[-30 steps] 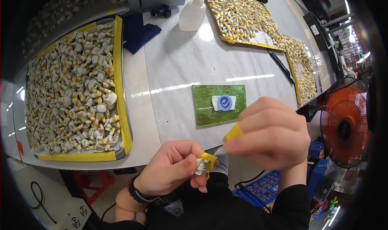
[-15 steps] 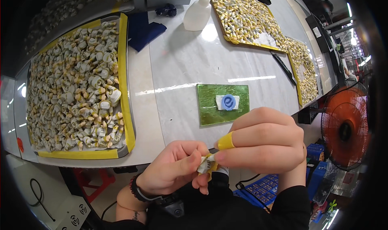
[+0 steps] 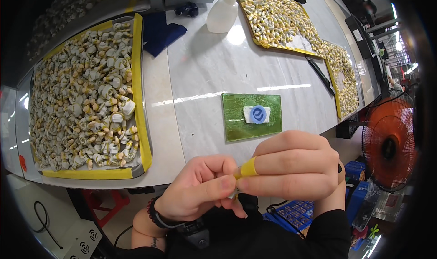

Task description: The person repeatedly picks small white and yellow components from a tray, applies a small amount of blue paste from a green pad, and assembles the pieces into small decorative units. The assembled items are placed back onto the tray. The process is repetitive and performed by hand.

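Note:
Just in front of my body, at the table's near edge, both hands meet fingertip to fingertip. A small white-and-yellow piece [image 3: 234, 194] is pinched between them, mostly hidden by the fingers. My left hand [image 3: 198, 186] is closed on it with thumb and forefinger, its lower fingers curled beneath. From the other side my right hand [image 3: 296, 168] pinches it too; a yellow wrap [image 3: 248, 167] covers one of its fingertips. Beyond the hands lies a green slab [image 3: 236, 128], bearing a white block with a round blue disc [image 3: 258, 115] on top.
At left, a yellow-edged tray [image 3: 142, 100] holds many small white-and-yellow pieces. Two similar trays [image 3: 287, 51] stand at the far right beside a black knife-like tool [image 3: 320, 77]. Farther back are a pump bottle [image 3: 222, 14] and dark blue cloth [image 3: 166, 34]. An orange fan [image 3: 389, 145] stands right.
My right hand has shifted slightly down and left, closing over the piece, which shows less now. The left thumb has moved over it. Slab and trays stay put.

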Motion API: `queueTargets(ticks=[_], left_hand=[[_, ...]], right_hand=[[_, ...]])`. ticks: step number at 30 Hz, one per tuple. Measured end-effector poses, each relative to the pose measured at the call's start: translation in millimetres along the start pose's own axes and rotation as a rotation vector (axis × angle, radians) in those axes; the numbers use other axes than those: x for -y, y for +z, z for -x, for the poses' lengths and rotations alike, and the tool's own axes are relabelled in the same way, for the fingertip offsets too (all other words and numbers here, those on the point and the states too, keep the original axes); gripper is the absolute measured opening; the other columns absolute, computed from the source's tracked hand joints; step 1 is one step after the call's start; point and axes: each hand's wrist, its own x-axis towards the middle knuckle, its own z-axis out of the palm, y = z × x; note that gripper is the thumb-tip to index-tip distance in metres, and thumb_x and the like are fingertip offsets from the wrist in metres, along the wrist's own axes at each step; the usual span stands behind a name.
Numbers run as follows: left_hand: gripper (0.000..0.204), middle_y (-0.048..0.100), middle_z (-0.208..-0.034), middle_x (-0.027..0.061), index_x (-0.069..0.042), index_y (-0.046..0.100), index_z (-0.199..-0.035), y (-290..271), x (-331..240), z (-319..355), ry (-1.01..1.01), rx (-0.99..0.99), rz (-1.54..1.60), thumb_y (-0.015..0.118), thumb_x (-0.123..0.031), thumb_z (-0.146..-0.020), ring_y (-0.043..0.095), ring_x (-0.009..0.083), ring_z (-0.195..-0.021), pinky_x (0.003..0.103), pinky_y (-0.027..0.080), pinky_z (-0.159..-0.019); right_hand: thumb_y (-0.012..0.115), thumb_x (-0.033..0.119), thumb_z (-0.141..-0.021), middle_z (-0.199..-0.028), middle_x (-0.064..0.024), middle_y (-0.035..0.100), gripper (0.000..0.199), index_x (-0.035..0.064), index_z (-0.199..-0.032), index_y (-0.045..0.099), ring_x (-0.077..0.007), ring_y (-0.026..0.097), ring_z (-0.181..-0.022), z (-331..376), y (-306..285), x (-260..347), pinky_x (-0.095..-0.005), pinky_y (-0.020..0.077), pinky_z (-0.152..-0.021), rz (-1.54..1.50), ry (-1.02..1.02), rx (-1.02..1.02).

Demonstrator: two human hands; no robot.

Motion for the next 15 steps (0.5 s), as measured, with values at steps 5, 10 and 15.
queueTargets(ticks=[5,10,15], left_hand=[[0.019,0.061,-0.08,0.0055,0.002,0.055,-0.091,12,-3,3,0.103,-0.059,-0.129,0.063,-0.015,-0.087,0.06,0.0093,-0.073,0.027,0.052,-0.074],[0.027,0.064,-0.09,0.0089,0.006,0.057,-0.103,17,4,5,0.374,-0.146,-0.399,0.068,-0.006,-0.081,0.062,0.0126,-0.082,0.025,0.049,-0.077],[0.031,0.065,-0.089,0.0109,0.007,0.061,-0.101,11,1,5,0.513,-0.094,-0.73,0.074,-0.007,-0.076,0.063,0.0129,-0.079,0.024,0.049,-0.073]], right_hand=[[0.068,0.001,-0.065,-0.079,-0.01,0.061,0.019,-0.003,-0.083,0.065,-0.0208,0.059,-0.064,4,-1,4,-0.0272,0.05,-0.057,-0.032,0.077,-0.06],[0.066,0.001,-0.066,-0.081,-0.0097,0.063,0.019,-0.0016,-0.084,0.067,-0.0206,0.06,-0.069,8,-2,8,-0.0267,0.0501,-0.058,-0.035,0.098,-0.134],[0.066,-0.001,-0.065,-0.083,-0.0102,0.063,0.018,-0.0022,-0.083,0.067,-0.0204,0.061,-0.073,14,-7,16,-0.0263,0.0503,-0.061,-0.006,0.069,-0.088]])
